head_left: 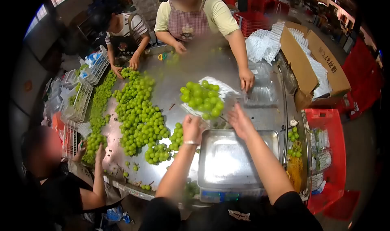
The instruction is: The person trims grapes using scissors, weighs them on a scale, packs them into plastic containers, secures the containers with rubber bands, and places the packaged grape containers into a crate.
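Note:
A bunch of green grapes (200, 99) rests on a white foam net (219, 84) in front of me, above the metal table. My left hand (193, 129) is at the near left edge of the net, its fingers curled against it and partly hidden. To the right of the bunch, my right hand (240, 122) has its fingers stretched out, close to the net's right side; whether it touches is unclear. Just below both hands lies a shallow metal tray (237, 160) with a shiny bare bottom.
Many loose grape bunches (140, 113) cover the table's left half. Clear plastic boxes (261, 93) stand at the right, near a co-worker's hand (246, 79). Beyond are a cardboard box (298, 60) and a red crate (337, 162). Other people work at the left and far side.

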Motion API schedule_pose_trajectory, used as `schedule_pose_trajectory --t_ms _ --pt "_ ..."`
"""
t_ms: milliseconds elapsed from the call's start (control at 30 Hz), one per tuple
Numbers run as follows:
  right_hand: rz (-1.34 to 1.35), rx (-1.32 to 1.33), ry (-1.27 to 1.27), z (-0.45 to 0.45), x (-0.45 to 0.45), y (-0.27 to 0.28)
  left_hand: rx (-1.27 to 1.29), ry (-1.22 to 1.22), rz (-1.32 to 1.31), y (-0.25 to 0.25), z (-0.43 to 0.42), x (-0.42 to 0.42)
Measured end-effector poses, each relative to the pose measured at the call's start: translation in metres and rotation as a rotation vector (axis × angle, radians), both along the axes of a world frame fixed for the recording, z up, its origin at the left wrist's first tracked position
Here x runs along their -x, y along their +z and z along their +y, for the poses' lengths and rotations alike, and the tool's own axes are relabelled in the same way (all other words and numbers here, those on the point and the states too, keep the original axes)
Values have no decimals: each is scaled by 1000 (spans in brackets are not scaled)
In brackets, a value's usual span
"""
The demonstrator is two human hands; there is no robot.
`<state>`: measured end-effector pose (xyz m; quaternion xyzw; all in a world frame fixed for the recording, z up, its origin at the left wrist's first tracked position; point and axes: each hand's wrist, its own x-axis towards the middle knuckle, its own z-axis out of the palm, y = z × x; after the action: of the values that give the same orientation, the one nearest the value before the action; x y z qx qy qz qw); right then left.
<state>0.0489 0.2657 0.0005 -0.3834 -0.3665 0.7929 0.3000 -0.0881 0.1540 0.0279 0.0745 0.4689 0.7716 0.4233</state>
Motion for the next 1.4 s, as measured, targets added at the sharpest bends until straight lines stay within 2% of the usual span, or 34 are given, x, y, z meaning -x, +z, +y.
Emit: schedule_pose_trajectory --t_ms 33,67,100,133,167,233,300,367,433,500,567,600,700,733,800,833,867,900,933,1033,1100,1133,1233,1267,1300,1333,1367,1400 --pt "68 195 -123 2 -1 -1 -23 -85 9 -10 -20 -12" --pt "205 191 -59 -1 -9 3 -86 -11 -15 -8 -33 -43" --pt "340 191 -1 -7 -20 3 -66 -62 -19 -3 -53 -70" --pt "308 245 -92 -12 -35 -3 24 -125 16 1 -71 -94" --pt "475 255 27 -8 -53 -23 121 -168 -51 -2 -90 -114" --pt "237 40 33 -23 -98 -14 256 -481 -93 -9 -128 -138" --pt "-114 -217 -64 -24 -134 -34 199 -820 -278 4 -160 -146" --pt "-253 -623 -205 -22 -186 -20 152 -1052 -9 31 -188 -134" --pt "-179 -501 -703 -55 -233 45 190 -584 168 40 -220 -97" --pt "-259 -549 -738 -74 -277 52 226 -133 320 43 -243 -56" --pt "-277 -478 -769 -99 -305 50 203 195 152 36 -265 -23" --pt "-274 -432 -804 -109 -312 46 93 216 95 28 -278 -5" --pt "-324 -430 -701 -131 -314 33 213 365 172 17 -274 11" --pt "-407 -456 -683 -132 -305 30 223 291 215 13 -263 12" --pt "-827 -652 -305 -114 -318 -11 243 134 327 9 -227 0" --pt "-1147 -799 -191 -116 -305 -19 262 50 394 10 -206 -11" --pt "-1432 -818 -16 -114 -297 -33 301 -69 514 3 -188 -14" --pt "-1490 -797 58 -110 -297 -59 335 -188 633 -5 -171 -17" --pt "-1546 -775 133 -109 -299 -81 321 -244 640 -12 -153 -25" --pt "-1566 -739 113 -122 -286 -97 387 -429 804 -48 -114 -38" --pt "-1589 -755 87 -127 -281 -93 320 -477 974 -61 -109 -52" --pt "-1611 -772 63 -130 -283 -92 348 -425 1013 -67 -111 -58" --pt "-1491 -826 23 -132 -310 -93 299 -565 491 -26 -143 -86" --pt "-1455 -679 103 -136 -309 -72 307 -548 539 -25 -151 -89" --pt "-1465 -660 100 -140 -319 -71 316 -532 586 -25 -157 -89" --pt "-1104 -442 -79 -143 -332 -72 401 -483 696 -20 -160 -87" --pt "-736 -234 -245 -146 -341 -71 439 -364 933 -10 -158 -87" --pt "-744 -225 -249 -152 -335 -54 375 -282 1184 -11 -154 -81"
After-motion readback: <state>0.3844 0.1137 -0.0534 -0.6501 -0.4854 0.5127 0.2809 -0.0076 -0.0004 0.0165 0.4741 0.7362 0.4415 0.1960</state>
